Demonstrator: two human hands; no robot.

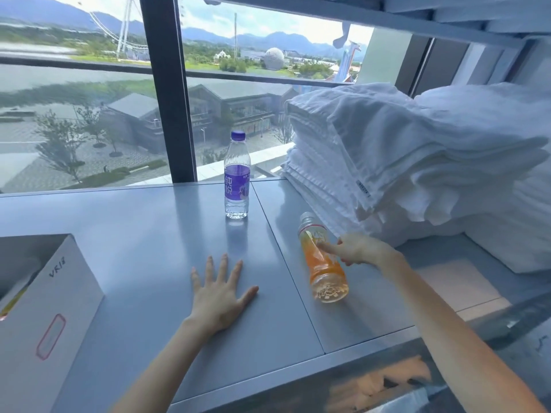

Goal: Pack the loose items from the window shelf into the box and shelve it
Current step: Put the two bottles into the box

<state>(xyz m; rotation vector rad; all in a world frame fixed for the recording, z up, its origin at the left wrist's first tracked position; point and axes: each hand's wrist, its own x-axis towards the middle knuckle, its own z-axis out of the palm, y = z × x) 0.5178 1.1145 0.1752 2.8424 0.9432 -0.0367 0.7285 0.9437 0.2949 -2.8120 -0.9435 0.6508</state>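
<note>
Packing is barely begun: the box (59, 293) waits at the shelf's (134, 234) left edge, and the water bottle (236, 177) stands at the back edge. The right grip (354, 248) touches the tilted orange bottle (323, 260); I cannot tell whether it clasps it. The left grip (219, 296) lies released, flat.

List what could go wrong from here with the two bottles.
The orange bottle is tilted, touched only by fingers of the right hand; it may slip and roll off the shelf. Swinging it toward the box might topple the upright purple-label bottle.
</note>
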